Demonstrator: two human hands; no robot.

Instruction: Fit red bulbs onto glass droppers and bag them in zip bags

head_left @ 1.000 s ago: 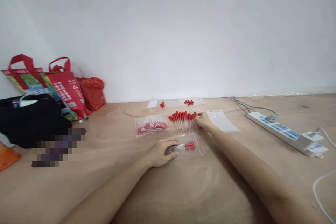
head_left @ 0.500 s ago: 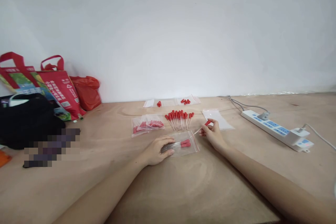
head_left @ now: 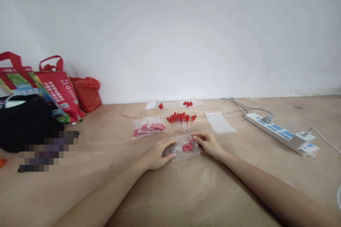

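My left hand grips the left end of a clear zip bag, thumb below and fingers above. Inside the bag lie several glass droppers with red rubber bulbs. At the bag's right-hand mouth, my right hand pinches another dropper by its red bulb; its glass tube points left into the bag. Just beyond, a row of loose red-bulbed droppers lies fanned out on the wooden table.
Filled zip bags with red bulbs lie left of the row. A flat zip bag lies to its right. Farther back are bags with small red pieces. A power strip sits right; shopping bags and a black bag stand left.
My right hand has moved left to the bag's mouth, bringing the dropper's tube into the bag. My left hand stays on the bag.
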